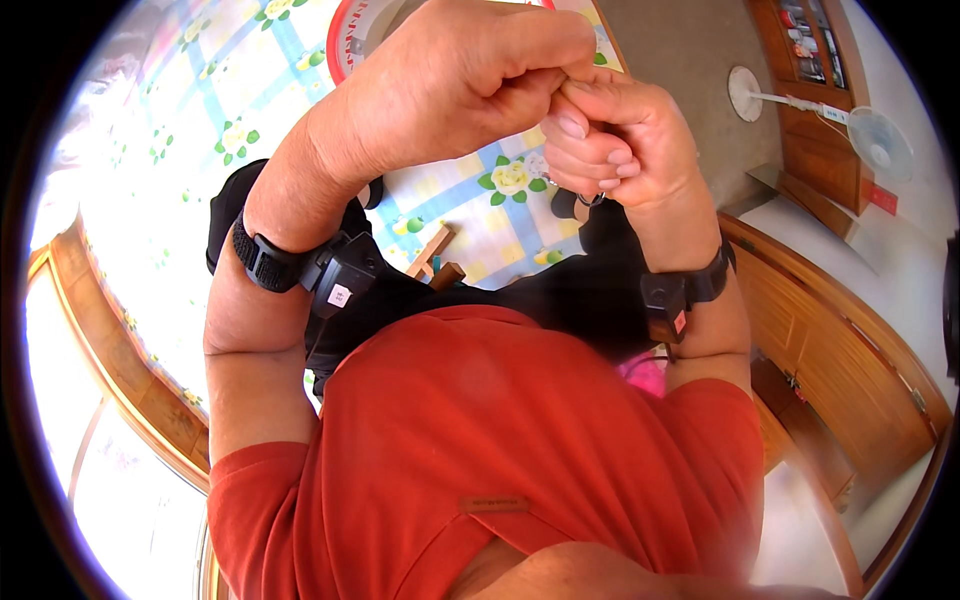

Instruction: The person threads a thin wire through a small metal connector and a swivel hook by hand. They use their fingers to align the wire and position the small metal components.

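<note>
My left hand [490,75] is closed, with its thumb and fingers pinched together at the tips. Its fingertips meet those of my right hand [625,140], whose fingers are curled in a pinch too. Whatever is held between them is too small or hidden to make out. Just below the curled fingers of my right hand shows a small dark ring-shaped piece [591,200]; whether I hold it is unclear. Both hands are raised over a flowered cloth [450,190] in blue, yellow and white. Each wrist wears a black strap with a small box.
Beyond my left hand stands a round red-rimmed basin [342,45], partly hidden by the hand. Small wooden pieces [435,255] show near my lap. At the right are a standing fan [880,140], a wooden cabinet [835,340] and a pink item [645,374] by my elbow.
</note>
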Demonstrator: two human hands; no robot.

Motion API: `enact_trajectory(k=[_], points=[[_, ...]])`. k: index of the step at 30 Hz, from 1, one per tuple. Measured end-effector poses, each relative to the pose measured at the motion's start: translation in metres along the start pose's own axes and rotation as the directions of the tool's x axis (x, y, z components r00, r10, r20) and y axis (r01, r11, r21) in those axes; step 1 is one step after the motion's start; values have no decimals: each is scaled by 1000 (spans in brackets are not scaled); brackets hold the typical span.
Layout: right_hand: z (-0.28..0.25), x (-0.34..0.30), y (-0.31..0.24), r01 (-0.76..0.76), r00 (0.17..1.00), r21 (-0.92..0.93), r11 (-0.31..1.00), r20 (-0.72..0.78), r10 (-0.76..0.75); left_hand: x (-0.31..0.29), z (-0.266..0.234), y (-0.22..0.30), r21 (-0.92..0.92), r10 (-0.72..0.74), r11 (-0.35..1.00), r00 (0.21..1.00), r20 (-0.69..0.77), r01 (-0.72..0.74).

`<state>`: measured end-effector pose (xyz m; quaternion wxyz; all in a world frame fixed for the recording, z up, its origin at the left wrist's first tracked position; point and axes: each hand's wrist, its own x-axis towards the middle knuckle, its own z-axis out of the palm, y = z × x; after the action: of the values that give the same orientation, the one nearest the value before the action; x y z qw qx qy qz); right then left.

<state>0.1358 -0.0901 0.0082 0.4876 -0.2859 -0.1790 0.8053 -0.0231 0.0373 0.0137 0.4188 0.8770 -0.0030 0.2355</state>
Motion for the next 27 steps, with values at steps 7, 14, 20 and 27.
enact_trajectory(k=[7, 14, 20, 27], points=[[-17, 6, 4, 52, 972, 58, 997, 226, -64, 9, 4, 3, -336, -96, 940, 992, -85, 62], [-26, 13, 9, 211, 910, 25, 977, 361, -206, 12, 24, 12, -700, -338, 690, 937, -85, 185], [-24, 13, 0, 367, 906, -115, 923, 271, -326, 10, 37, 41, -851, -443, 525, 861, -250, 23], [-28, 24, -10, 323, 891, -131, 937, 375, -255, 10, 43, 35, -858, -459, 492, 881, -111, 149]])
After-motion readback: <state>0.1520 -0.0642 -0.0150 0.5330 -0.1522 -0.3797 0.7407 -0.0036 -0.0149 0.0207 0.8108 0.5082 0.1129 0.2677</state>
